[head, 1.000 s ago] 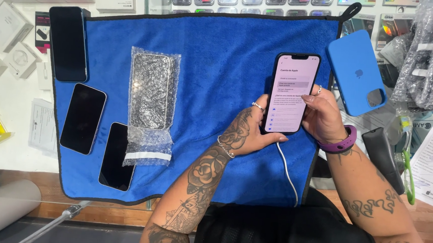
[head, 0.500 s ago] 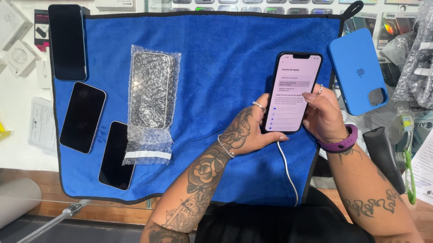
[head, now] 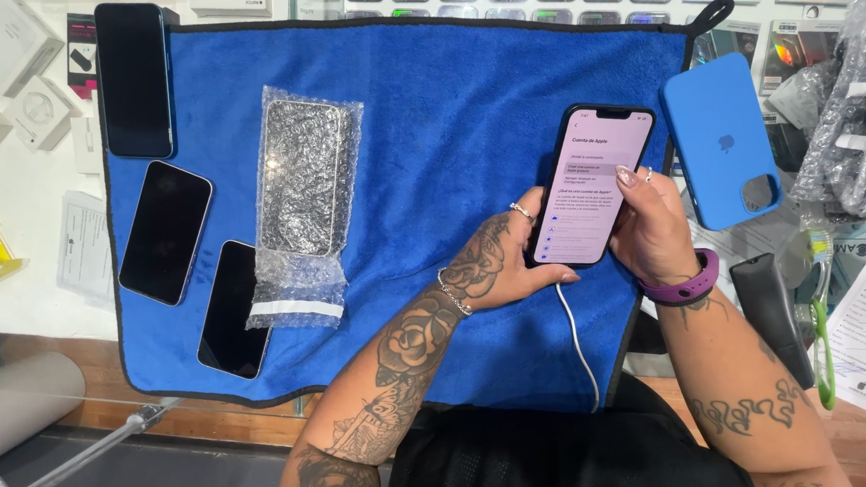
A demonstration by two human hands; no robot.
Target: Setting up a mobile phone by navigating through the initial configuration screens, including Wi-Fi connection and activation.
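left hand cradled lit phone from below, fingers curled shut round edge, steadying it over blue cloth; right hand gripped other side, thumb on screen for tapping; white cable trailed from base; 3 dark phones parked left, bubble-wrapped one beside.

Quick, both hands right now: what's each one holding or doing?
Left hand: closed around the lower part of the lit phone, holding it above the blue cloth.
Right hand: gripping the same phone's right edge, thumb on the screen.
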